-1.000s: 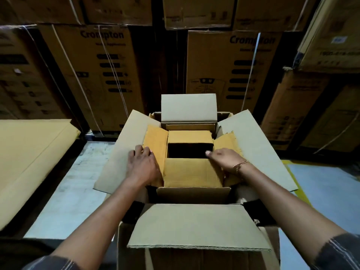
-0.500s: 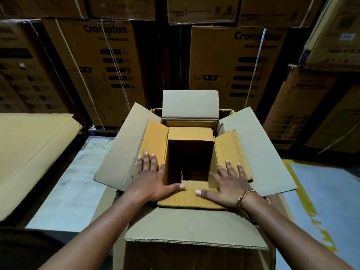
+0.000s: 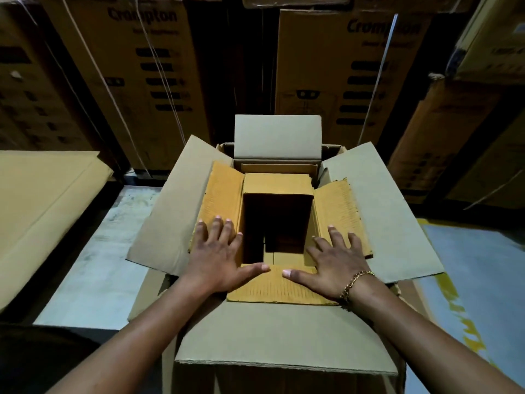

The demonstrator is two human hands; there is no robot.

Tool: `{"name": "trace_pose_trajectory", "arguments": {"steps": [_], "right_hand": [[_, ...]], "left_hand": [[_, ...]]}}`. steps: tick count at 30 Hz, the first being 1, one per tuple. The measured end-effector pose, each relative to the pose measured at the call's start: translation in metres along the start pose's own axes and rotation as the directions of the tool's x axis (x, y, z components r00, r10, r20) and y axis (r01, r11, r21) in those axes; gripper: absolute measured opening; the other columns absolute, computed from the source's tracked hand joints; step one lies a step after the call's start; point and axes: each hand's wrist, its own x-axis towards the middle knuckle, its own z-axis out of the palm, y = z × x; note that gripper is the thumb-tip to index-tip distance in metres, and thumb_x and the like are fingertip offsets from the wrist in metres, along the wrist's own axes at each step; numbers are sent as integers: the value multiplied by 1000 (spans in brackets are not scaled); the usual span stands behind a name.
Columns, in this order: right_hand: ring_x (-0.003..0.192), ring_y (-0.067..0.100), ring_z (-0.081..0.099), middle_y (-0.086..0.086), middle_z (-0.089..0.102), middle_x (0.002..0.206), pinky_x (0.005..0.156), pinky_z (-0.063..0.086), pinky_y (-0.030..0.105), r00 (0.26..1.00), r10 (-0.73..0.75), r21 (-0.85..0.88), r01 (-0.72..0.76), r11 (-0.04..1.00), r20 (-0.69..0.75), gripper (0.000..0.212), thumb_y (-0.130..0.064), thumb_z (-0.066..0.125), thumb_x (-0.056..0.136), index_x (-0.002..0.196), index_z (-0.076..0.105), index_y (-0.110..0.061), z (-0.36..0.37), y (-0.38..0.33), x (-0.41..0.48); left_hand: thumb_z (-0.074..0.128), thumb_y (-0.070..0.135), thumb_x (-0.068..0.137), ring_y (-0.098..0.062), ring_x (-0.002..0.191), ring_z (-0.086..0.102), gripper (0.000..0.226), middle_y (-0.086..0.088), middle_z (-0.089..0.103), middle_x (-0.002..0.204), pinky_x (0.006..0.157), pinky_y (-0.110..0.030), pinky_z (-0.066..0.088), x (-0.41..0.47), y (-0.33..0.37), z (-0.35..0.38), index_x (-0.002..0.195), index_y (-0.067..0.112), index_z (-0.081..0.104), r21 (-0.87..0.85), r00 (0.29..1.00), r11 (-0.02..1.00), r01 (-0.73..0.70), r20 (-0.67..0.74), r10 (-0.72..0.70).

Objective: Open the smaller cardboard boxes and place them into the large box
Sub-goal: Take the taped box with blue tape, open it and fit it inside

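A large grey-brown cardboard box [image 3: 287, 334] stands open in front of me, its four flaps spread outward. Inside it sits a smaller yellow-brown box [image 3: 275, 183], open at the top, with a dark hollow inside and its own flaps folded out. My left hand [image 3: 220, 255] lies flat, fingers spread, on the small box's left flap and near corner. My right hand [image 3: 333, 263], with a gold bracelet at the wrist, lies flat on the right flap and near flap. Both thumbs point inward along the near flap. Behind the small box another cardboard edge [image 3: 279, 167] shows inside the large box.
A stack of flat yellow cardboard sheets [image 3: 42, 200] lies at the left. Tall printed cartons [image 3: 341, 75] with straps form a wall behind. A pale floor or platform [image 3: 93, 268] shows at the left, and a blue floor with yellow marking [image 3: 471, 280] at the right.
A second ago the small box's flaps were partly closed with my hands at its sides. They are now folded out and pressed flat under both palms, and the hollow is exposed.
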Motion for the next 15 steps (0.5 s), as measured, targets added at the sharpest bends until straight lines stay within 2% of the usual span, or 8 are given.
{"name": "trace_pose_trajectory", "arguments": {"steps": [2,4,6,9,12,13,15], "right_hand": [[145,31,22,-1,41,153,109,19,54,999,5,-71,-8,997,-34,95,-92,20,75,143,46,-32,-12,-2,12],[137,29,30,1,48,145,104,27,51,999,4,-124,-9,992,-43,79,-82,36,82,140,47,-29,-24,-3,34],[137,29,31,4,48,145,103,29,49,1000,18,-152,-19,988,-13,74,-75,44,85,140,48,-27,-34,-3,60],[142,31,27,5,46,149,108,26,49,999,20,-167,-12,986,47,77,-73,46,86,145,44,-24,-38,-6,101],[147,31,24,6,33,160,114,21,46,991,27,-119,-11,993,134,94,-77,45,85,158,19,-24,-38,-8,132],[149,31,22,8,27,163,115,19,46,992,32,-85,-22,996,121,97,-77,45,85,160,11,-24,-40,-6,139],[150,32,21,9,20,165,117,20,46,999,52,-22,-52,998,8,99,-75,46,86,160,5,-24,-47,3,151]], "left_hand": [[-1,98,71,-33,151,11,117,-8,27,160,119,-57,4,7,-1,-8,154,25,37,60,999,998,-10,-38,13],[3,99,70,-32,144,21,118,-7,36,151,117,-54,11,19,-2,-14,151,23,42,81,998,997,-12,-54,16],[8,98,71,-34,148,17,116,-8,30,157,119,-55,8,35,-3,-19,152,22,39,72,1000,997,-17,-16,18],[19,96,74,-36,154,3,112,-11,17,166,122,-58,0,64,-6,-26,156,22,34,104,996,994,-32,85,23],[31,92,78,-36,155,-2,105,-11,13,168,121,-58,-3,92,-11,-30,157,22,31,71,993,997,-18,121,9],[35,89,80,-36,155,-2,102,-11,13,168,122,-57,-2,100,-14,-30,157,22,29,47,994,999,-9,113,3],[40,82,84,-35,155,2,97,-12,15,167,123,-56,3,118,-21,-30,158,21,25,19,997,1000,10,70,-12]]}}
